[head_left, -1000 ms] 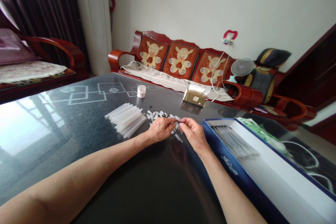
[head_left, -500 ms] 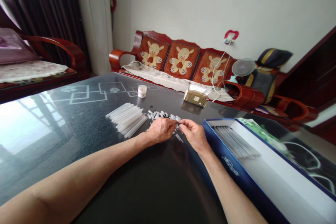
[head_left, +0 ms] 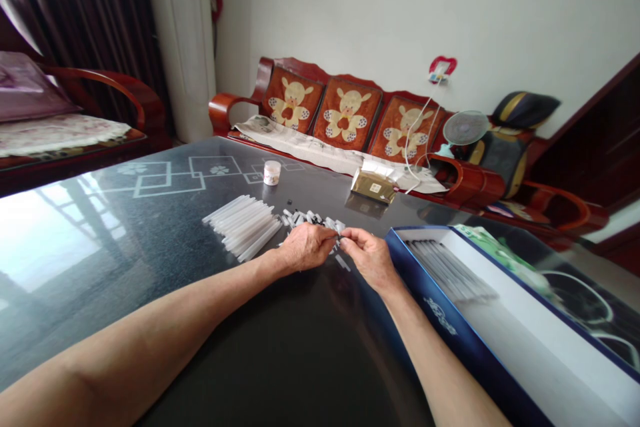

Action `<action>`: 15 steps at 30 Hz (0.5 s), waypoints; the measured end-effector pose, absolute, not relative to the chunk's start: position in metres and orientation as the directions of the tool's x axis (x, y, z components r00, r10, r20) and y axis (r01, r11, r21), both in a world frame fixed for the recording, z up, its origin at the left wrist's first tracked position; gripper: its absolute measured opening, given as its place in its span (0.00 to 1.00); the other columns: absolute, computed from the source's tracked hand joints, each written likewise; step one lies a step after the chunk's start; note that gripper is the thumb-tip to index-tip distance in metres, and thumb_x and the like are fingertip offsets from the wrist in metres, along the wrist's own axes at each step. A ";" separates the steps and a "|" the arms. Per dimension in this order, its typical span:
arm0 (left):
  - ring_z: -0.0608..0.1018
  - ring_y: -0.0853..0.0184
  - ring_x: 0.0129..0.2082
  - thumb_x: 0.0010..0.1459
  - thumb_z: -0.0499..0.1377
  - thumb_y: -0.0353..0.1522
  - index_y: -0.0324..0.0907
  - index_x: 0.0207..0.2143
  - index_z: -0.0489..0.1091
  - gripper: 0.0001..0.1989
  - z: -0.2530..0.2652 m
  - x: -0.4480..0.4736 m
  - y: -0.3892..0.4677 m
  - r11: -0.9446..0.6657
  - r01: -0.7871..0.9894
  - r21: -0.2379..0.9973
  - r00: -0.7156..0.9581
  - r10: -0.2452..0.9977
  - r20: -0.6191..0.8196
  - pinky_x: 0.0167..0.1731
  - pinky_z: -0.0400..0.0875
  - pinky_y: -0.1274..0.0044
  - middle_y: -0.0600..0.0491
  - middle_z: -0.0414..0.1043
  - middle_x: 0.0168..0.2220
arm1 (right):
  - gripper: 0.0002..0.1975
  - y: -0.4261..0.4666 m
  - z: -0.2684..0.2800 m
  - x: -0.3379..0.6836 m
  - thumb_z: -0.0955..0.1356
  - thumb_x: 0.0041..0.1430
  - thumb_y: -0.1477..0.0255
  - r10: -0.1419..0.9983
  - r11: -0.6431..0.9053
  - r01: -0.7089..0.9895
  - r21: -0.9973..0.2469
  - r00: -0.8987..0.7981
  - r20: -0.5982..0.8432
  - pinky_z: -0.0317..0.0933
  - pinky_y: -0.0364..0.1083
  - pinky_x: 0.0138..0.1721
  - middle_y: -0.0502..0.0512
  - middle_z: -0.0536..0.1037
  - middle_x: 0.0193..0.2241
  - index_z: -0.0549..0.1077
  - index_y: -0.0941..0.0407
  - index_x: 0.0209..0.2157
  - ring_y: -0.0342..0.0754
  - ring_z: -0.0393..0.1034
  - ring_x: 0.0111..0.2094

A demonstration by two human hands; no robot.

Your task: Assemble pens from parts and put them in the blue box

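Note:
My left hand (head_left: pixel 309 245) and my right hand (head_left: pixel 369 255) meet over the table, each with fingers pinched together. Between the fingertips is a tiny part, too small to make out. Just behind my hands lies a loose pile of small white and black pieces (head_left: pixel 306 217), partly hidden by my left hand. To its left rests a bundle of translucent white tubes (head_left: pixel 243 225), side by side. A short clear piece (head_left: pixel 343 263) lies below the fingertips.
A long blue box (head_left: pixel 505 340) with a white inside stands at the right, holding a row of dark-tipped clear tubes (head_left: pixel 447 270). Green packaging (head_left: pixel 505 250) lies beyond it. A small white cup (head_left: pixel 272 173) and a gold tissue pack (head_left: pixel 374 187) stand farther back on the dark table (head_left: pixel 165 240).
My hands stay nearly in place, with the fingertips still together. The view has shifted very slightly; the surrounding things look unchanged.

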State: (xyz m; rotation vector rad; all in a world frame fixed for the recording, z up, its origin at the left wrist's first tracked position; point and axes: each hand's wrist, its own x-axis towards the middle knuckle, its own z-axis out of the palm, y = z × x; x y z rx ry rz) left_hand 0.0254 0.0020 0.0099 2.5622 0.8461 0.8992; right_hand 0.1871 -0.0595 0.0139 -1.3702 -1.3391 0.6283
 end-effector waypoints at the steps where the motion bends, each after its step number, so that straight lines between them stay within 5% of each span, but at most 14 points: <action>1: 0.76 0.65 0.31 0.60 0.51 0.33 0.44 0.38 0.75 0.13 0.010 0.025 0.002 -0.785 0.424 0.451 0.641 0.612 0.463 0.32 0.65 0.77 0.51 0.75 0.28 | 0.12 -0.060 0.014 0.187 0.71 0.45 0.66 0.928 0.200 0.368 -0.908 0.227 0.296 0.64 0.43 0.32 0.51 0.79 0.26 0.77 0.57 0.32 0.44 0.71 0.26; 15: 0.77 0.63 0.30 0.60 0.51 0.33 0.41 0.38 0.74 0.13 0.014 0.025 0.002 -0.766 0.457 0.452 0.649 0.635 0.420 0.30 0.66 0.76 0.50 0.76 0.28 | 0.12 -0.059 0.014 0.187 0.72 0.44 0.68 0.944 0.206 0.263 -0.942 0.199 0.262 0.66 0.44 0.35 0.51 0.79 0.28 0.75 0.57 0.33 0.44 0.72 0.29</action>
